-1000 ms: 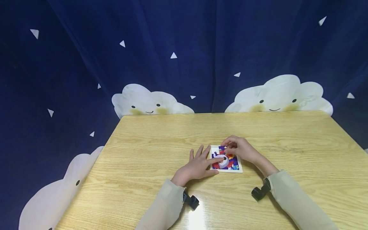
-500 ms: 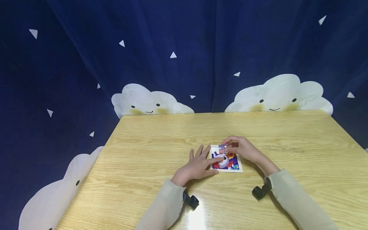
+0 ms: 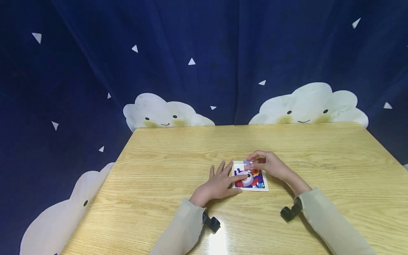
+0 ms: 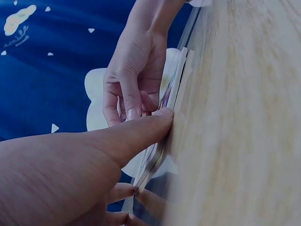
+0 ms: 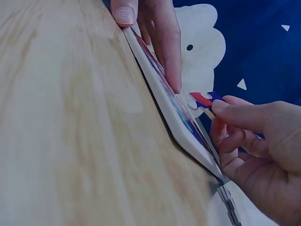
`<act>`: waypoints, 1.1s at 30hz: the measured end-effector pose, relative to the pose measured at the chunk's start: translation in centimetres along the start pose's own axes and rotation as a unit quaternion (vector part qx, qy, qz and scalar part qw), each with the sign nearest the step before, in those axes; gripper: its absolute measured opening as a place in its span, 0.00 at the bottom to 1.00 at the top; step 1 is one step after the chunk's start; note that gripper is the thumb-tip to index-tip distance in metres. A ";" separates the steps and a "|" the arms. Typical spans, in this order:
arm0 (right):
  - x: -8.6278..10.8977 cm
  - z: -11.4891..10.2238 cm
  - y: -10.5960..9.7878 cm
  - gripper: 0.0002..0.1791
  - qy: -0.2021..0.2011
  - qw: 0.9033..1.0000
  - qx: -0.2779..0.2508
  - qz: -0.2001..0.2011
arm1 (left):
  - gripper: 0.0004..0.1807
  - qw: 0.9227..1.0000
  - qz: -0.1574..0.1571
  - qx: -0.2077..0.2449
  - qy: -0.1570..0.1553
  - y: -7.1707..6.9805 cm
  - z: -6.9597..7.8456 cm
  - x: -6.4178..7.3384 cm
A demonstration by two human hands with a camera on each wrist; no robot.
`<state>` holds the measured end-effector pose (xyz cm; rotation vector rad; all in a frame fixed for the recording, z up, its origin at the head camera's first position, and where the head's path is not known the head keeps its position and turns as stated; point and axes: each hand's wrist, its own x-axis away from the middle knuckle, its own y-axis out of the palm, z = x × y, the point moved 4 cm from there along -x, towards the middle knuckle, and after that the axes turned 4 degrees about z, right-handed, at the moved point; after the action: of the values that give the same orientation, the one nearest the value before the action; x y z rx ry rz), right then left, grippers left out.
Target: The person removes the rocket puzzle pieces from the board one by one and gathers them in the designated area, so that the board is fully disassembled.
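Note:
A small jigsaw puzzle in a white frame [image 3: 255,189] lies on the table, its picture a cartoon character in red, white and purple. Over it my left hand [image 3: 218,186] is spread, the index finger resting on the picture and the thumb at the frame's near edge. At the far side my right hand [image 3: 271,166] pinches a puzzle piece [image 5: 202,100] between thumb and index finger. That piece, red and dark blue, is tilted up from the frame in the right wrist view. A white gap [image 3: 238,165] shows at the puzzle's far left corner.
The wooden table [image 3: 178,148] reaches back to a dark blue curtain [image 3: 191,32] printed with white clouds and triangles. Each wrist wears a black camera mount, the left one [image 3: 211,223] low over the table and the right one [image 3: 289,212] likewise.
The puzzle piece in my right hand has tilted, its face turning from dark to pale with glare, and shifted slightly right with the fingers. My left hand stays in place.

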<state>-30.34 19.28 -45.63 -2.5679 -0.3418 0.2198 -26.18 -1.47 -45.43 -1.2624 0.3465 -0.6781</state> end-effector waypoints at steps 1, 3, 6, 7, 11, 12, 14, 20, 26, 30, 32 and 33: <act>0.0 0.0 0.0 0.11 0.003 1.000 0.002 -0.001 | 0.29 1.000 0.000 0.000 0.000 0.0 0.0 0.0; 0.1 0.0 -0.1 0.12 0.008 1.000 0.008 0.001 | 0.29 1.000 0.000 -0.001 -0.001 0.0 0.0 0.0; 0.2 0.1 -0.2 0.12 0.018 1.000 0.015 0.003 | 0.29 1.000 0.002 0.001 -0.001 0.1 0.0 0.0; 0.2 0.2 -0.3 0.12 0.021 1.000 0.017 0.004 | 0.29 1.000 0.002 0.002 -0.001 0.1 0.0 0.0; 0.4 0.4 -0.4 0.11 0.025 1.000 0.015 0.005 | 0.29 1.000 0.003 0.003 0.000 0.1 0.1 0.1; 0.4 0.5 -0.5 0.11 0.023 1.000 0.014 0.005 | 0.29 1.000 0.003 0.001 0.001 0.1 0.1 0.1; 0.5 0.5 -0.6 0.12 0.022 1.000 0.013 0.008 | 0.29 1.000 0.003 0.000 0.002 0.0 0.1 0.1; 0.6 0.6 -1.0 0.11 0.017 1.000 0.009 0.016 | 0.29 1.000 0.004 0.000 0.002 0.0 0.2 0.2; 1.0 0.8 -1.4 0.11 0.024 1.000 -0.002 0.016 | 0.29 1.000 0.004 -0.002 0.000 0.0 0.2 0.1; 1.2 0.8 -1.7 0.11 0.034 0.999 -0.012 0.020 | 0.29 1.000 0.001 0.002 0.000 0.0 0.2 0.1; 1.3 0.8 -1.9 0.11 0.035 0.999 -0.012 0.022 | 0.29 1.000 0.000 0.002 0.000 0.0 0.2 0.1; 1.4 0.8 -2.0 0.11 0.036 0.999 -0.011 0.024 | 0.29 1.000 -0.001 0.002 0.000 0.0 0.2 0.1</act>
<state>-29.61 21.71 -45.41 -2.6003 -0.2583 0.1399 -25.97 -1.37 -45.32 -1.2588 0.3443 -0.6793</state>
